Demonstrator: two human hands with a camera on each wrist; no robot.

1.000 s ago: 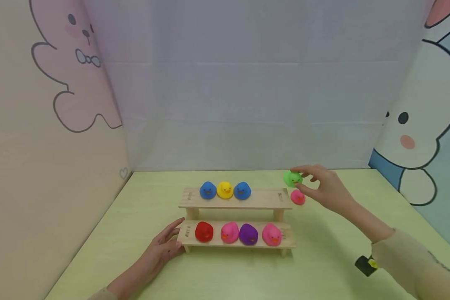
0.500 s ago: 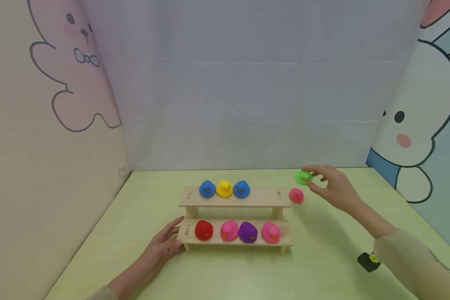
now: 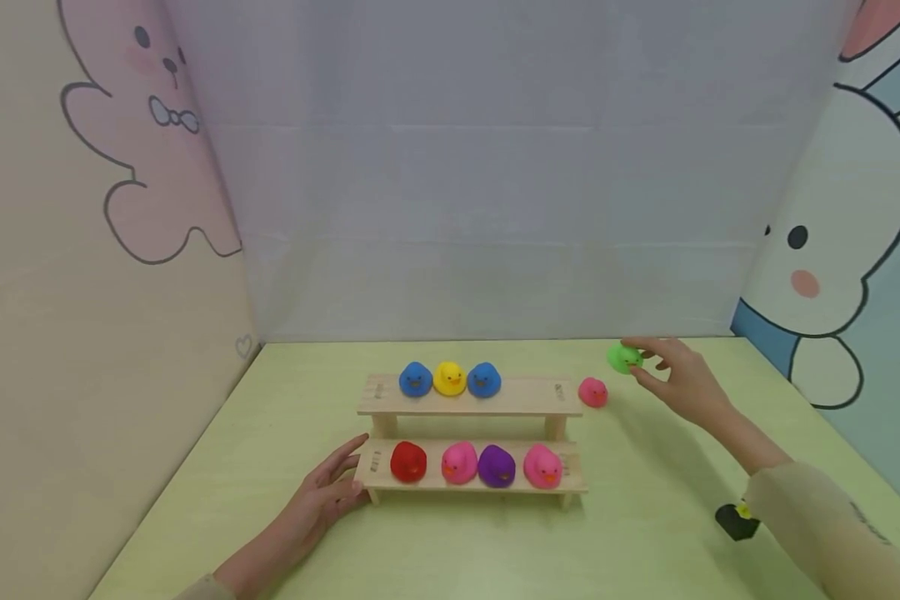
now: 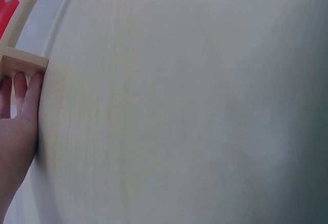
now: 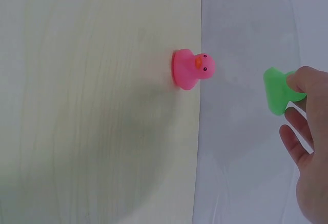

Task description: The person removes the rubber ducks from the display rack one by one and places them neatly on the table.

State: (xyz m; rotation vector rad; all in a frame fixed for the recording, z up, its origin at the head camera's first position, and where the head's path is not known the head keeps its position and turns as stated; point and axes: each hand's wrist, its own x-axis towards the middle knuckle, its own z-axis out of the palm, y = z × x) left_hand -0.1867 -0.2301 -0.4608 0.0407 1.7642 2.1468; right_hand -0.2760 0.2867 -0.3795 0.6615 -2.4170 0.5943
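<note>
My right hand [image 3: 682, 382] pinches a green rubber duck [image 3: 625, 358] between thumb and fingers, above the table at the far right. In the right wrist view the green duck [image 5: 278, 92] is partly covered by the thumb. A pink rubber duck [image 3: 592, 392] stands on the table just left of it, by the upper shelf's right end. My left hand [image 3: 322, 492] rests at the left end of the lower wooden shelf [image 3: 435, 482], fingers extended. Seen from the left wrist, its fingertips [image 4: 34, 83] touch the shelf's wooden leg [image 4: 24, 59].
The upper shelf [image 3: 528, 398] bears a blue duck [image 3: 416, 380], a yellow duck [image 3: 450, 379] and another blue duck [image 3: 483, 380]. Below stand a red duck [image 3: 408, 462], two pink ones and a purple duck [image 3: 497, 467]. A black object [image 3: 737, 523] lies near the right sleeve.
My right hand has moved right with the green duck, away from the shelf's end and the small pink duck. The left hand has stayed in place.
</note>
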